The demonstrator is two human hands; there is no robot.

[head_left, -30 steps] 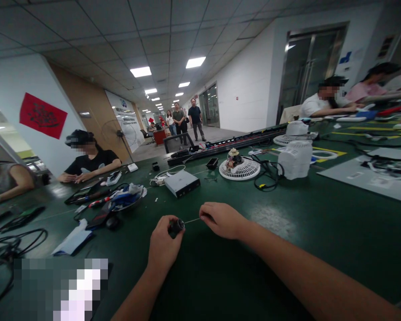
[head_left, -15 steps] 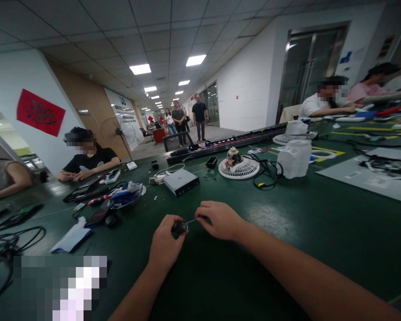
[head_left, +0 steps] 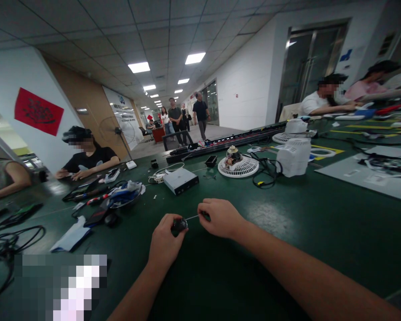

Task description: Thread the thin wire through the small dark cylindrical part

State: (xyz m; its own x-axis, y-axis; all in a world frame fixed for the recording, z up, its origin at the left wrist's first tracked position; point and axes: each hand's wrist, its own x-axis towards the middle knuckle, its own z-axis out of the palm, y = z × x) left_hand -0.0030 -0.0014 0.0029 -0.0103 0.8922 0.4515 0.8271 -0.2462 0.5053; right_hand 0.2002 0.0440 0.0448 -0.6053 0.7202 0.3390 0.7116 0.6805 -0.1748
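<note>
My left hand (head_left: 166, 240) grips a small dark rounded part (head_left: 179, 224) between thumb and fingers, above the green table. A bright metallic-looking edge shows on the side of it that faces right. From there a thin, straight, pale rod (head_left: 192, 217) runs to my right hand (head_left: 218, 217), whose fingers are pinched together on its other end. My fingers hide whatever lies at that end. I cannot tell whether the rod enters the dark part or only touches it.
Beyond my hands lie a silver disc drive (head_left: 181, 179), a small black tray (head_left: 211, 161), a white fan grille (head_left: 238, 166) with a motor, and a white housing (head_left: 293, 157) with a black cable. Cloths and tools (head_left: 125, 194) lie left. A co-worker (head_left: 88, 154) sits across.
My right hand has shifted slightly right, and more of the thin rod shows between my hands. My left hand has stayed nearly still with the dark part.
</note>
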